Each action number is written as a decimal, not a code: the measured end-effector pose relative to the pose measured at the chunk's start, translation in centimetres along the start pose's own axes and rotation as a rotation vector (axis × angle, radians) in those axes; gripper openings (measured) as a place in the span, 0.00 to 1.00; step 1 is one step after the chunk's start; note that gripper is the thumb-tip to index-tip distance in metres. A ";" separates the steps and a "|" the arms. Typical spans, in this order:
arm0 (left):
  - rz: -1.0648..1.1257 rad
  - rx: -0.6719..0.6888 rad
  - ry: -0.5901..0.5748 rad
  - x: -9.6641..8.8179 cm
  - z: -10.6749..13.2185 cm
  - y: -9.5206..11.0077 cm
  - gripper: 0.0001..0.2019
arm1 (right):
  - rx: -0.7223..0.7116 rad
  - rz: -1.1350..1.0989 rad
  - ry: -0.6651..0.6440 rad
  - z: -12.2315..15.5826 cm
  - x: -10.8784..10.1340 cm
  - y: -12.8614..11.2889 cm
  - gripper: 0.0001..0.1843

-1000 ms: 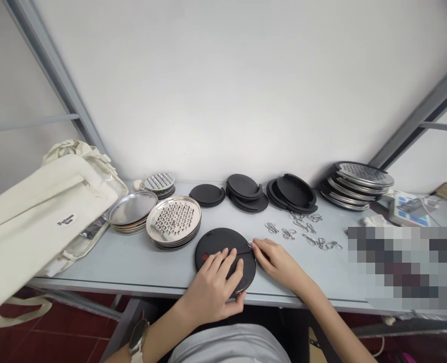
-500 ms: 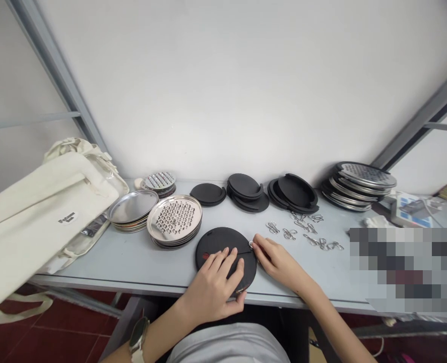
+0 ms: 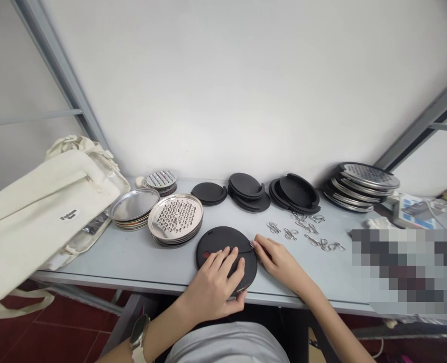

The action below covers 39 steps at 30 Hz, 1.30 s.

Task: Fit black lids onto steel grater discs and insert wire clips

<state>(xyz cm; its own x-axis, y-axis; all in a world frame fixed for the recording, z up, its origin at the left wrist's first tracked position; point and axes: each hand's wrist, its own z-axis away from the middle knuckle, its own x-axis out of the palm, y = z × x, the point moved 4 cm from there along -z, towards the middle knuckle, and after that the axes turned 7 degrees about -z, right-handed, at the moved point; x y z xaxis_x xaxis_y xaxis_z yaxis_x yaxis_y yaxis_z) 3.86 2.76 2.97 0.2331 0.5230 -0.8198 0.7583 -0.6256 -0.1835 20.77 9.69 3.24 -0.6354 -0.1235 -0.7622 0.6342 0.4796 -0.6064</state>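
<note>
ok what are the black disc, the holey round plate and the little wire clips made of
The black disc looks like matte plastic or rubber, dull, no shine. The holey plate looks like polished steel, with a mirror-bright rim. The wire clips look like bent bright metal wire, too small to tell which metal.

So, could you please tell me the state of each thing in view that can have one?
Black round disc, lying flat, slit from the rim
Wire clip, at the disc's slit
Left hand, flat on the disc, fingers spread
Right hand, pinching the wire clip
Perforated steel grater plates, stacked flat
Plain steel plates, stacked
Black slotted discs, in loose stacks
Loose wire clips, scattered on the table
Cream canvas bag, lying on its side
</note>
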 end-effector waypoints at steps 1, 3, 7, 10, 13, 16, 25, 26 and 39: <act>0.000 0.002 0.001 0.0 0.0 0.0 0.25 | 0.010 0.003 0.004 0.0 0.1 -0.1 0.14; -0.001 0.005 0.001 0.1 0.0 0.0 0.25 | 0.024 0.011 0.014 -0.2 0.1 -0.2 0.14; -0.014 0.010 0.001 0.1 0.0 0.0 0.25 | 0.011 0.011 0.014 -0.3 0.1 -0.4 0.14; -0.027 0.006 0.003 0.1 0.0 0.0 0.25 | -0.004 0.006 0.000 -0.2 0.0 -0.4 0.15; -0.040 0.015 -0.004 0.2 -0.1 0.0 0.24 | -0.017 0.010 -0.006 -0.1 -0.1 -0.2 0.16; -0.045 0.020 0.001 0.2 -0.1 0.0 0.24 | -0.028 0.019 -0.006 0.0 -0.1 -0.1 0.15; -0.032 0.010 0.001 0.2 0.0 0.0 0.23 | -0.035 0.024 -0.012 0.0 -0.1 -0.3 0.15; -0.031 0.010 0.004 0.2 0.0 0.0 0.23 | -0.035 0.024 -0.013 0.0 -0.1 -0.3 0.15; -0.067 0.046 -0.005 0.1 -0.1 0.0 0.22 | -0.061 0.073 -0.046 -0.2 -0.1 -0.1 0.16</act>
<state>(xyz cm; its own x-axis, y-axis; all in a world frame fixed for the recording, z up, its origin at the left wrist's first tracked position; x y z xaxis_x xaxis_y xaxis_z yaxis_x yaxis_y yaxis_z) 3.98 2.90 2.93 0.1796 0.5618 -0.8075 0.7434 -0.6152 -0.2627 20.68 9.86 3.39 -0.5670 -0.1251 -0.8141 0.6491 0.5406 -0.5352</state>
